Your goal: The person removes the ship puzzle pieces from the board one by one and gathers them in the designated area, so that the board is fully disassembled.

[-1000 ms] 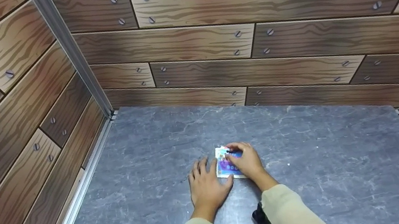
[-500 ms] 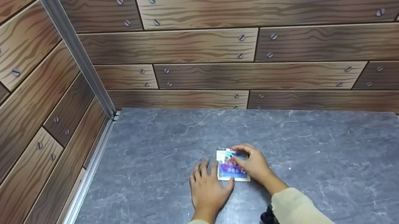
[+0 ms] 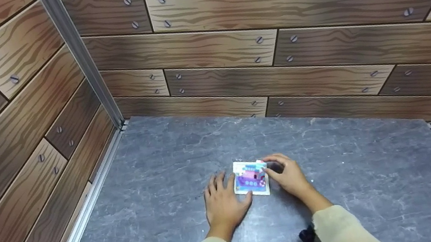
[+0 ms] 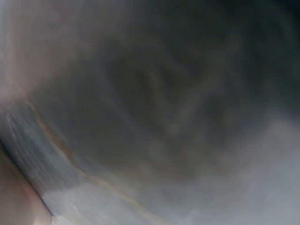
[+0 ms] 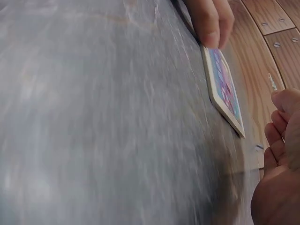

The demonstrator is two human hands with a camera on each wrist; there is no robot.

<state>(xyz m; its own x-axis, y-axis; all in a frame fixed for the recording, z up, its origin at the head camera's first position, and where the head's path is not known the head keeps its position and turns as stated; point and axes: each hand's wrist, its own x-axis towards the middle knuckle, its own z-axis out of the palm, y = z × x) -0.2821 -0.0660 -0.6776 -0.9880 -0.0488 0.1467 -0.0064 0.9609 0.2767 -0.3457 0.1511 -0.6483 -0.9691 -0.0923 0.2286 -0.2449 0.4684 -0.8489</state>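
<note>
A small puzzle board (image 3: 250, 183) with a white border and a pink, purple and blue picture lies on the grey surface. My left hand (image 3: 224, 202) rests at its left side, fingers spread, with the index finger and thumb at the board's edge. In the right wrist view, left-hand fingertips (image 5: 212, 38) touch the far end of the board. My right hand (image 3: 289, 174) is at the board's upper right corner. Between its thumb and fingers it pinches a small, thin puzzle piece (image 5: 273, 82), raised off the board. The left wrist view is dark and blurred.
The grey marbled tabletop (image 3: 156, 182) reaches to a wood-plank-patterned back wall (image 3: 205, 53), with a similar wall (image 3: 11, 170) on the left. Metal posts (image 3: 79, 51) stand in the corners. A black wrist camera (image 3: 307, 235) sits beside the right sleeve.
My right hand has slid right across the board to its upper right corner, uncovering more of the picture. The left hand stays in place.
</note>
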